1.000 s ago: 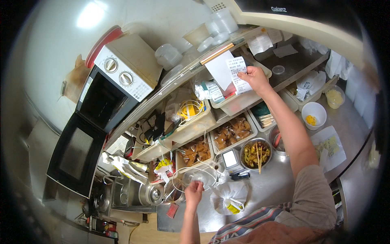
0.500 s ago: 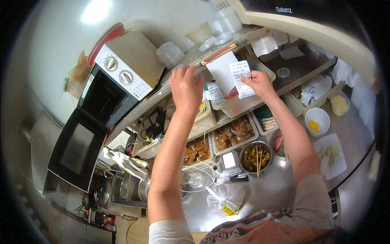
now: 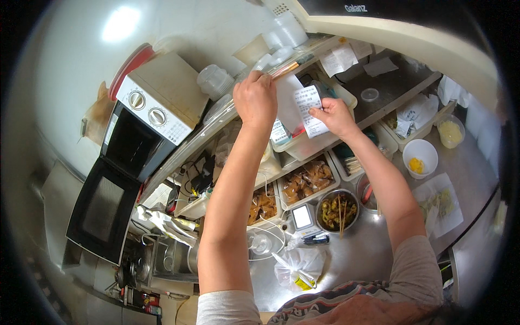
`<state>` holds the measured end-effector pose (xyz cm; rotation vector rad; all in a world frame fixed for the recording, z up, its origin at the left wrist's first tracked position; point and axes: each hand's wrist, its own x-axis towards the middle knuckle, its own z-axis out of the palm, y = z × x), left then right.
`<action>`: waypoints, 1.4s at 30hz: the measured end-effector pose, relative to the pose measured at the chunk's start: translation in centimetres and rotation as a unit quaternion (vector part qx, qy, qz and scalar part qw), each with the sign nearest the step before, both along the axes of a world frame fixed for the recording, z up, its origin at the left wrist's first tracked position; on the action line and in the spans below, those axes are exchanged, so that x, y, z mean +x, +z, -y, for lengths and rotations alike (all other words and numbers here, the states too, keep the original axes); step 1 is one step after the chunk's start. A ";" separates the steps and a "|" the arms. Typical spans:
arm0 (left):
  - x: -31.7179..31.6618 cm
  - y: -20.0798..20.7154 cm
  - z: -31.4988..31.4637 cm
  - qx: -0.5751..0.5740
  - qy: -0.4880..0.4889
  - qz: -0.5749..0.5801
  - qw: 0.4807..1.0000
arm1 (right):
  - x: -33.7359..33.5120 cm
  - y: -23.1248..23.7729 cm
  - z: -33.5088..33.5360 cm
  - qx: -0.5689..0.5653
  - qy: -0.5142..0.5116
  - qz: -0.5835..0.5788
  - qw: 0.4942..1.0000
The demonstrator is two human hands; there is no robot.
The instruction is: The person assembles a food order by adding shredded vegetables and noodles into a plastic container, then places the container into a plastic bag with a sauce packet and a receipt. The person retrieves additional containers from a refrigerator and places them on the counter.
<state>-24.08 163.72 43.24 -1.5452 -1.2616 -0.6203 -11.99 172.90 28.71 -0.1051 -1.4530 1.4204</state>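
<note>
My right hand [image 3: 337,117] pinches a printed receipt [image 3: 309,112] between thumb and fingers, in front of the shelf. Behind the receipt, a blank white sheet of paper [image 3: 288,96] hangs from the shelf edge. My left hand [image 3: 255,100] is up at that edge with its fingers curled, at the left end of some thin sticks [image 3: 286,69]. What its fingertips grip is hidden. Below the receipt is a white plastic bin [image 3: 299,150] holding packets.
A microwave [image 3: 154,105] with its door hanging open stands at left. Clear plastic tubs [image 3: 214,81] sit on the shelf. Below are bins of brown packets [image 3: 307,180], a metal bowl of food with chopsticks [image 3: 337,210], a tied white bag [image 3: 297,268] and a white cup [image 3: 420,158].
My left hand has moved right and up to the shelf edge, and its fingers have curled in. The receipt is still in my right hand. The whole view has shifted slightly.
</note>
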 end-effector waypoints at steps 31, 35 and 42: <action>-0.4 -15.0 15.4 -0.195 -0.264 0.278 0.903 | 3.2 -7.3 17.5 -0.140 0.297 0.034 0.944; -1.1 -15.6 15.9 -0.201 -0.270 0.275 0.901 | 3.1 -7.3 18.0 -0.134 0.302 0.048 0.943; -1.8 -15.9 16.9 -0.214 -0.254 0.256 0.908 | 3.2 -7.5 18.6 -0.169 0.297 0.053 0.938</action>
